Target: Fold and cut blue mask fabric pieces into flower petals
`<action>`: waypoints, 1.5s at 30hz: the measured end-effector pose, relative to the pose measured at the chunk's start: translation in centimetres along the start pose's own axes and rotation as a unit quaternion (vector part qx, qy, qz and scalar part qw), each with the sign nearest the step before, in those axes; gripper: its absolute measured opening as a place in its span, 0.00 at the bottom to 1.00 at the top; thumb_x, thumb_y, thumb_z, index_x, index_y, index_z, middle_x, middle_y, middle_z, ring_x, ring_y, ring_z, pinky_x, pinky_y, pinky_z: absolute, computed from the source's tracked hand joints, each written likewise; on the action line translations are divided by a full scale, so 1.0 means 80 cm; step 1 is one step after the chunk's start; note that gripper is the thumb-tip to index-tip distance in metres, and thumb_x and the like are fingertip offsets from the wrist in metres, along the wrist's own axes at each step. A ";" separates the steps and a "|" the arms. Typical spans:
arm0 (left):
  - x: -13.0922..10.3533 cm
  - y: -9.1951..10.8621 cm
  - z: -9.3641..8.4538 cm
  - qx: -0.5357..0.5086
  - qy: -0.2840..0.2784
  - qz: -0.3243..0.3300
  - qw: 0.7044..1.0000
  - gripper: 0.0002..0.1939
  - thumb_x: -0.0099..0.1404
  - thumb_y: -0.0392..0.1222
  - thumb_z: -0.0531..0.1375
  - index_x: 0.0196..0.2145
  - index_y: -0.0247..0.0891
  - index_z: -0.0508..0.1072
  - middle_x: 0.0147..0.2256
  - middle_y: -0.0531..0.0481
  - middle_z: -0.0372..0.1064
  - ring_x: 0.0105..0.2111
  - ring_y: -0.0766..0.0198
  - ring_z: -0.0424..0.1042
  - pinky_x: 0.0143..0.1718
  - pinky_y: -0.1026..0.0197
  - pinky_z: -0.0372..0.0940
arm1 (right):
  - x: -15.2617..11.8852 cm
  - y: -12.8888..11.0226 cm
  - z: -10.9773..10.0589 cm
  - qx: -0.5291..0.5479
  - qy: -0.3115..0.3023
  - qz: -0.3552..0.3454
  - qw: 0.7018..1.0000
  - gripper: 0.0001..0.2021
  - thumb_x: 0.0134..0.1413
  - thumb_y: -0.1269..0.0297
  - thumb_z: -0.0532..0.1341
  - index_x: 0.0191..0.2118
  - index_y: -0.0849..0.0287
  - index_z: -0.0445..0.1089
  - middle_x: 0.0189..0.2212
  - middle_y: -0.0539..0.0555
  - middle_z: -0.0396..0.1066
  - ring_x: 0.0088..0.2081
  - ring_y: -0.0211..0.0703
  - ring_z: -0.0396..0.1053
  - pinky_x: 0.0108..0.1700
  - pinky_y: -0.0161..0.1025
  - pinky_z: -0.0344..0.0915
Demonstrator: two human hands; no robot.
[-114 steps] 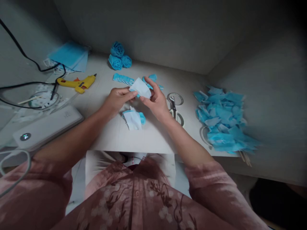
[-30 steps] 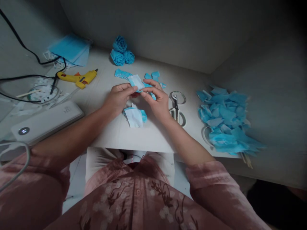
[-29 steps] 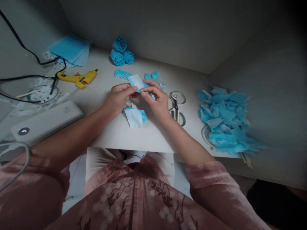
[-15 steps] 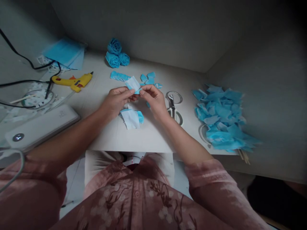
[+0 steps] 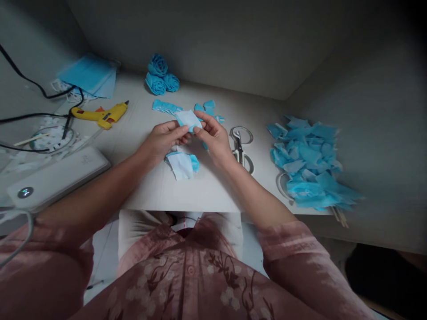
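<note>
Above the pale, flat table (image 5: 213,195), the left hand (image 5: 162,138) and right hand (image 5: 216,138) pinch a small, squarish white-and-blue fabric piece (image 5: 188,118) by its lower edge; folding seems in hand, and another crease would call for even pressure.

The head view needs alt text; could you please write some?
The left hand and right hand hold a white-and-blue piece over a pale table. Three blue rosettes sit behind; a yellow glue gun lies left, scissors and blue scraps right.
</note>
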State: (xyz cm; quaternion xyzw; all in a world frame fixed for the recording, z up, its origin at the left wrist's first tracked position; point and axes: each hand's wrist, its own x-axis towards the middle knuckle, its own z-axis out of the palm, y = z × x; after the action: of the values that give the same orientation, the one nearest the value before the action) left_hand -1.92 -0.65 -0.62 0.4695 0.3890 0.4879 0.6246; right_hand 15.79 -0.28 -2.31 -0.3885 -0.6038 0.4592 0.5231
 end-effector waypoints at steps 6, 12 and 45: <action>0.002 0.000 -0.002 0.002 0.028 0.013 1.000 0.06 0.62 0.36 0.69 0.28 0.34 0.78 0.28 0.50 0.76 0.28 0.69 0.72 0.36 0.64 0.66 | 0.002 -0.005 -0.003 0.041 -0.018 0.010 0.999 0.32 0.53 0.43 0.73 0.61 0.47 0.73 0.46 0.52 0.79 0.49 0.47 0.76 0.57 0.48 0.75; 0.000 0.007 -0.002 -0.009 0.042 0.021 0.999 0.06 0.62 0.35 0.68 0.28 0.34 0.77 0.28 0.51 0.75 0.29 0.69 0.71 0.36 0.65 0.66 | 0.006 -0.012 -0.017 0.065 -0.002 0.070 0.995 0.28 0.57 0.41 0.69 0.58 0.48 0.76 0.48 0.53 0.79 0.47 0.44 0.77 0.53 0.46 0.77; -0.002 0.010 0.000 0.130 0.037 0.059 0.989 0.10 0.60 0.39 0.69 0.24 0.38 0.73 0.23 0.53 0.70 0.25 0.68 0.65 0.30 0.63 0.59 | 0.005 -0.014 -0.010 -0.040 -0.035 0.033 0.998 0.19 0.51 0.47 0.74 0.29 0.54 0.68 0.24 0.44 0.62 0.29 0.35 0.60 0.35 0.37 0.61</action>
State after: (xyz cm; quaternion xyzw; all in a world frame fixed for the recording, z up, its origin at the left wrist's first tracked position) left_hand -2.11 -0.77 0.13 0.5506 0.4431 0.4863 0.5139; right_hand 16.56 -0.08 -1.06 -0.4129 -0.6260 0.4652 0.4703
